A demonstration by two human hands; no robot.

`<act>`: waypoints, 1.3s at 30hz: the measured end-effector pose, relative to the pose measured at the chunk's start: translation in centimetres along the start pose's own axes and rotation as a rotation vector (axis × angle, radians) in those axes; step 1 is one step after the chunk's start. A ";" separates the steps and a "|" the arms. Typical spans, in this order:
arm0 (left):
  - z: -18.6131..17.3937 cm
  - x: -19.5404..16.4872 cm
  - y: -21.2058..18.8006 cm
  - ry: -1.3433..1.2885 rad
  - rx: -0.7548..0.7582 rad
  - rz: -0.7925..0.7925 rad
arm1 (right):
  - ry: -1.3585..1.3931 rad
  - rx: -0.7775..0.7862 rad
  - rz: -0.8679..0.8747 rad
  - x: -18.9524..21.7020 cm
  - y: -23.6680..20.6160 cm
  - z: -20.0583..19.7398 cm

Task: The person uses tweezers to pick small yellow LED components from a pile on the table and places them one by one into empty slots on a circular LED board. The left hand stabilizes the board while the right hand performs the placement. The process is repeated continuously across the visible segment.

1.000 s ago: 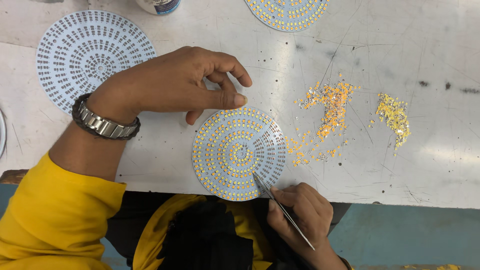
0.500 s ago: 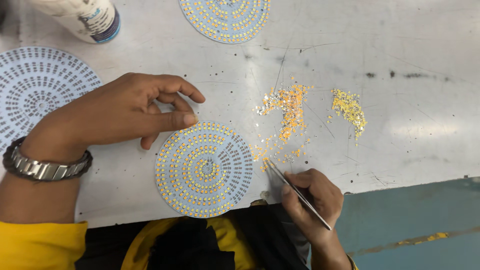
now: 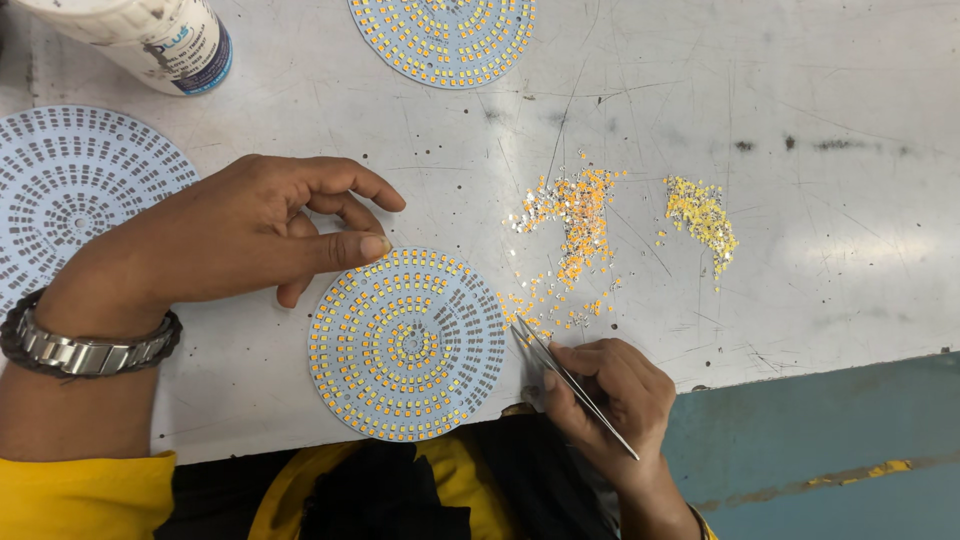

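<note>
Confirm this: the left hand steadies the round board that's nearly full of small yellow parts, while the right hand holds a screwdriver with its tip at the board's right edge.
One detail is wrong. The right hand holds thin metal tweezers, not a screwdriver, as the head view shows. The rest stands: the left hand touches the top edge of the nearly full round board, and the tool's tip sits at its right edge.

Scratched grey table [image 3: 820,200] with round boards [image 3: 407,345], chip piles [image 3: 575,215], white bottle [image 3: 150,40].
</note>
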State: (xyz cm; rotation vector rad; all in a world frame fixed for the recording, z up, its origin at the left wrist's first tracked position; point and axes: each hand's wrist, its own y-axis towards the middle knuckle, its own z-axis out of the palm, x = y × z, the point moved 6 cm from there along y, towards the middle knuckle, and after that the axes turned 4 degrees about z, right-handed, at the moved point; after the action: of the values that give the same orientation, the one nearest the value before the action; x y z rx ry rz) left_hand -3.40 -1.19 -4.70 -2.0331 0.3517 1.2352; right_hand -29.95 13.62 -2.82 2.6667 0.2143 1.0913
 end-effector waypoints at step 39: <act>-0.2 -1.5 -0.2 0.013 -0.009 0.130 | 0.176 0.322 -0.145 1.6 0.8 2.5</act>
State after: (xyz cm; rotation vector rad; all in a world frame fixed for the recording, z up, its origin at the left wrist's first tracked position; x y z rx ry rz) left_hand -3.87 -1.39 -3.27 -2.0535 0.4923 1.3044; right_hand -27.02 12.76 -3.27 2.7688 0.6580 1.3423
